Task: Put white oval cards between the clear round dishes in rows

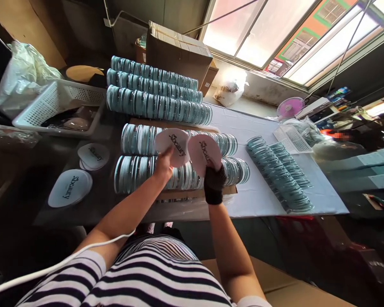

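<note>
My left hand (164, 163) is closed on the lower edge of a white rounded card (174, 143) printed with dark lettering. In my right hand (215, 178), which wears a black glove, is a second such card (201, 151), pinkish white and held by its lower right edge. The two cards are side by side, their edges close together. Behind and below them lie two long rows of round, clear-rimmed discs (137, 175) standing on edge on cardboard. More printed cards (69, 187) lie in small piles at the left.
Three further disc rows (156, 102) stand at the back. Shorter bluish rows (278, 175) lie on the white-covered table (326, 200) at the right. A white perforated basket (28, 121) holds dark bagged items. Cardboard boxes (179, 55) rise behind, near the window. A white cable (67, 260) crosses my left arm.
</note>
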Demonstrator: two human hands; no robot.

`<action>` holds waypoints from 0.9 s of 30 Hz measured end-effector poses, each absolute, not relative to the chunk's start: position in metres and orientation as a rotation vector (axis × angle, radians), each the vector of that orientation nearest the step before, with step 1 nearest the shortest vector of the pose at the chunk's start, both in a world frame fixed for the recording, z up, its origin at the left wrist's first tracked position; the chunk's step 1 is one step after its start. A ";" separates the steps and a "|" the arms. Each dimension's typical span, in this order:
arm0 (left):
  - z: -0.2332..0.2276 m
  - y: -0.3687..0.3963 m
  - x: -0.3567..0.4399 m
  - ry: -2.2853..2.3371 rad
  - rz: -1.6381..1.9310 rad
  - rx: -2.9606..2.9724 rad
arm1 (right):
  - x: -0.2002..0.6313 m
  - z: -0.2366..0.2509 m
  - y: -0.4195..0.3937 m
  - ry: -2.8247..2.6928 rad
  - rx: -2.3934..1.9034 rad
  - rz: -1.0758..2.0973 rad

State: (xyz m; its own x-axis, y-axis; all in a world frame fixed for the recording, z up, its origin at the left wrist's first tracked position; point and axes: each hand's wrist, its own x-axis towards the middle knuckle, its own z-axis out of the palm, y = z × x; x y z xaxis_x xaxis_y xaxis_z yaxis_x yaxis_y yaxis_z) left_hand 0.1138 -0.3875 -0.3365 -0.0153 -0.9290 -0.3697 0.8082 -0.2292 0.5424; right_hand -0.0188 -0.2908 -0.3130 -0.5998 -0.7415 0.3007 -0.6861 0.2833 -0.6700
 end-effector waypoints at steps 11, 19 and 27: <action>-0.358 -0.416 0.135 -0.118 -1.597 0.750 | 0.043 -0.358 -0.223 2.377 -1.843 -0.209; -0.354 -0.415 0.138 -0.090 -1.641 0.792 | 0.043 -0.355 -0.260 2.383 -1.734 -0.218; -0.347 -0.418 0.145 0.014 -1.713 0.797 | 0.045 -0.356 -0.278 2.345 -1.728 -0.225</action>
